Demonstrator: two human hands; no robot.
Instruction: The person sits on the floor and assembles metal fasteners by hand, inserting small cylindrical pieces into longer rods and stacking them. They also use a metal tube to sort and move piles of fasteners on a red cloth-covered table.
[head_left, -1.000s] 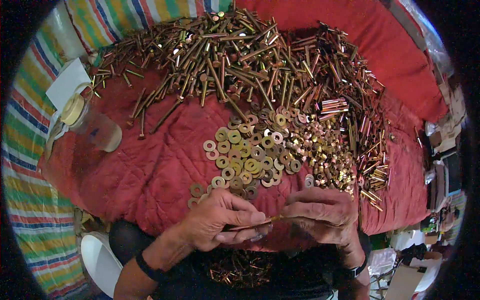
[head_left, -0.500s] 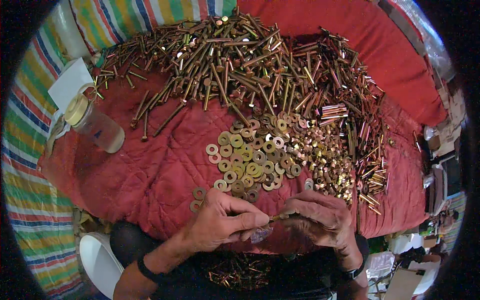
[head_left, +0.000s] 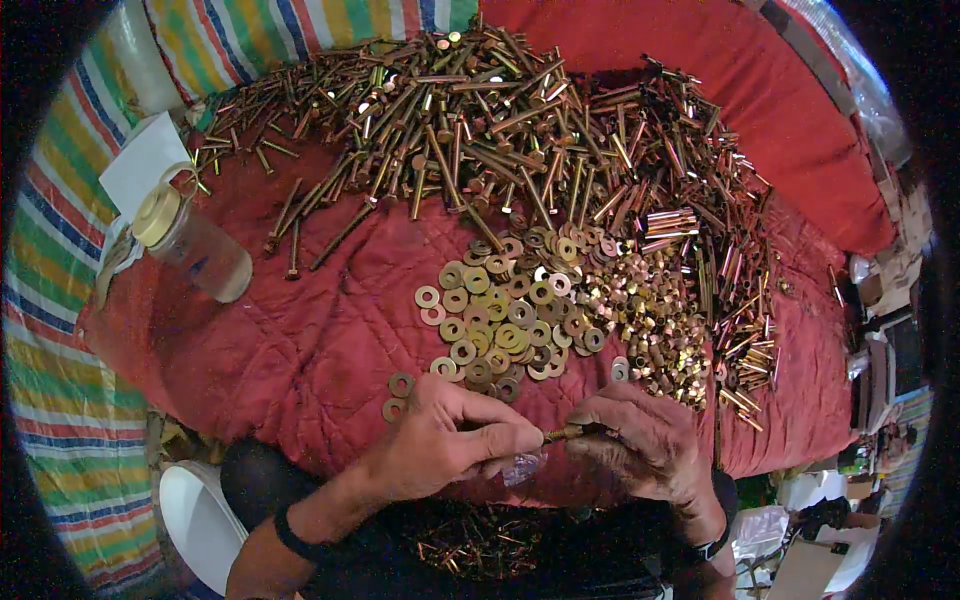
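My left hand [head_left: 440,445] and my right hand [head_left: 650,440] meet at the near edge of a red quilted cloth [head_left: 320,330]. Between their fingertips they pinch a brass-coloured bolt [head_left: 562,433], lying roughly level; most of its shaft is hidden inside my right hand. Just beyond my hands lies a heap of flat washers [head_left: 505,320]. To its right is a pile of small nuts [head_left: 660,320]. A big heap of long bolts [head_left: 500,130] covers the far part of the cloth.
A clear bottle with a cream lid [head_left: 190,245] lies at the left by a white paper [head_left: 145,165]. Striped fabric [head_left: 60,330] surrounds the cloth. A white bowl-like object [head_left: 195,520] sits lower left. Assembled bolts [head_left: 480,540] lie in my lap.
Both hands have drawn closer together around the bolt; less of its shaft shows between them now. The piles have not moved.
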